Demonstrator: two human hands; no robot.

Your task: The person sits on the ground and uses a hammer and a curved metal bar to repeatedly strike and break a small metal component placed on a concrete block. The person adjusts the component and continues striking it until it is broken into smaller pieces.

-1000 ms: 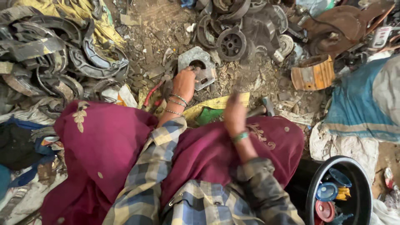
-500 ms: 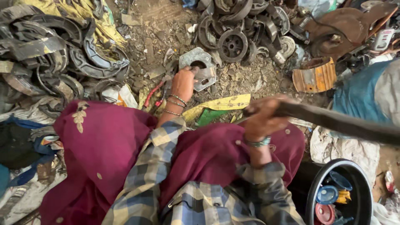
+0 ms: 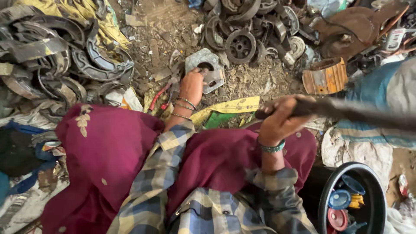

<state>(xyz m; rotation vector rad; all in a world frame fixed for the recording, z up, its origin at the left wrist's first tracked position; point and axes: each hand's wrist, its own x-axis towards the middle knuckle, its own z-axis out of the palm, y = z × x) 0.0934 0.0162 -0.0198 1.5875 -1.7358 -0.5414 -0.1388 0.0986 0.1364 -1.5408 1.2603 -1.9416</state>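
L hand (image 3: 192,86) on grey cast-metal plate (image 3: 207,71) | R hand (image 3: 279,118) grips dark rod (image 3: 346,112)

**Ground surface and what lies on it**

Bare dirt ground (image 3: 260,82), littered with small debris. Upper left: heap of curved dark metal bands (image 3: 65,56) on yellow cloth (image 3: 110,30). Top centre: pile of dark wheels and round castings (image 3: 251,30). Centre: grey metal housing (image 3: 207,69) flat on dirt. Right of it: rusty orange box part (image 3: 325,78). Lower right: black tub (image 3: 368,190) with coloured lids.
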